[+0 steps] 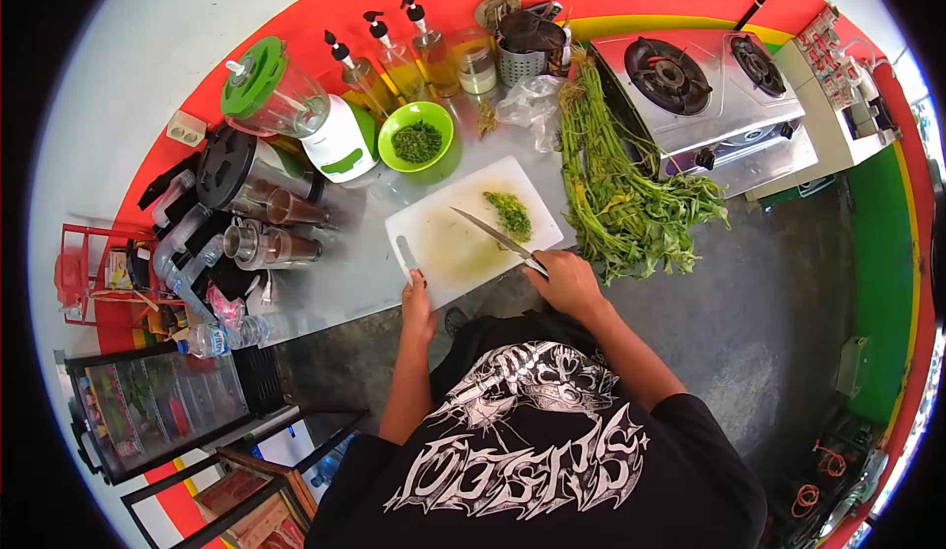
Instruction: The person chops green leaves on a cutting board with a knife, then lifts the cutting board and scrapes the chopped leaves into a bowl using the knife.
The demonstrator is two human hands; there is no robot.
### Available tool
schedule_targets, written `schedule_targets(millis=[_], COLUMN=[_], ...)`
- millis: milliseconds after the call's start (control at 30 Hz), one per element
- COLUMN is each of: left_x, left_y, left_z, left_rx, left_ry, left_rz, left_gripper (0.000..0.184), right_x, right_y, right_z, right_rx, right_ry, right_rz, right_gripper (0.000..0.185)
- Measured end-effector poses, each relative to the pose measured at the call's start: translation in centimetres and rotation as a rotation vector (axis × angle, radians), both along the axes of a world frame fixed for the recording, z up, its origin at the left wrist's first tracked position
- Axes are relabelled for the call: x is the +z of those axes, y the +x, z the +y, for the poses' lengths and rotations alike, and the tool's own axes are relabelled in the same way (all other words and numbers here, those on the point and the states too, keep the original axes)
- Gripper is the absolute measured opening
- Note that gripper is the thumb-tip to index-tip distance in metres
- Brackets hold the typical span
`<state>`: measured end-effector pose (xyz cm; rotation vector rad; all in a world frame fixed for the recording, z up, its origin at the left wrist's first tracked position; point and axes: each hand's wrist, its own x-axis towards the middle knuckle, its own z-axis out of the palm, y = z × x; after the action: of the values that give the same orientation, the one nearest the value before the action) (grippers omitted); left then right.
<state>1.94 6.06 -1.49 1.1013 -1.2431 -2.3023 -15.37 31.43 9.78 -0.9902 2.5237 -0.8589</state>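
A white cutting board (443,229) lies at the front edge of the metal counter. My right hand (567,281) is closed around the handle of a kitchen knife (490,230), its blade pointing up and left over the board. Just beyond the blade sits a small heap of chopped greens (508,215). My left hand (418,303) grips the near left corner of the cutting board beside its handle slot. Behind the board stands a lime-green bowl (439,161) with more chopped greens (416,141) inside.
A large bunch of leafy stalks (616,184) lies right of the board and overhangs the counter edge. Beyond it is a two-burner gas stove (724,105). A blender (325,135), pump bottles (402,61), metal cups (258,243) and a water bottle (222,338) stand behind and left.
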Motion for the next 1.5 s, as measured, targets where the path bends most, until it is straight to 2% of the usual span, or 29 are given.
schedule_targets(millis=[233,300,367,433,533,633,800,900,1033,1200,1267,1400,1500], left_x=[4.7,5.9,7.3,8.6,12.1,12.9,16.3,16.0,16.9,19.1,18.7,19.0,18.6], left_y=[-1.0,-0.8,-0.3,0.0,-0.1,0.3,-2.0,-3.3,-4.8,-6.4,-6.9,-8.0,-8.5], left_z=[5.0,5.8,6.4,6.5,6.3,4.8,2.7,1.6,0.4,-0.9,-1.5,-1.7,-1.5], left_rx=[0.214,0.275,0.228,0.287,0.276,0.275,0.363,0.408,0.453,0.460,0.465,0.486,0.526], left_ry=[0.015,0.004,-0.007,-0.005,-0.021,-0.057,-0.120,-0.177,-0.183,-0.191,-0.201,-0.175,-0.176], left_rz=[0.102,0.102,0.127,0.106,0.166,0.171,0.166,0.108,0.096,0.077,0.060,0.081,0.094], left_gripper=[0.044,0.042,0.041,0.037,0.040,0.042,0.036,0.034,0.031,0.029,0.025,0.024,0.020], right_x=[2.9,3.2,3.7,4.0,5.2,6.5,8.3,8.7,9.3,8.8,8.1,7.2,5.3], right_y=[-3.4,-4.3,-5.5,-6.7,-8.9,-9.8,-11.4,-12.3,-12.4,-13.9,-15.1,-16.8,-18.6], right_z=[3.3,3.7,3.7,3.1,1.2,-1.2,-5.2,-7.8,-10.7,-13.5,-14.6,-16.6,-18.1], right_rx=[0.194,0.219,0.281,0.284,0.339,0.343,0.409,0.534,0.583,0.588,0.577,0.539,0.563], right_ry=[-0.106,-0.239,-0.171,-0.298,-0.268,-0.253,-0.246,-0.186,-0.156,-0.153,-0.174,-0.126,-0.212], right_rz=[-0.038,-0.087,-0.137,-0.163,-0.134,-0.104,0.016,0.175,0.223,0.213,0.230,0.101,0.070], right_gripper=[0.024,0.024,0.027,0.027,0.025,0.024,0.025,0.026,0.024,0.023,0.024,0.023,0.023])
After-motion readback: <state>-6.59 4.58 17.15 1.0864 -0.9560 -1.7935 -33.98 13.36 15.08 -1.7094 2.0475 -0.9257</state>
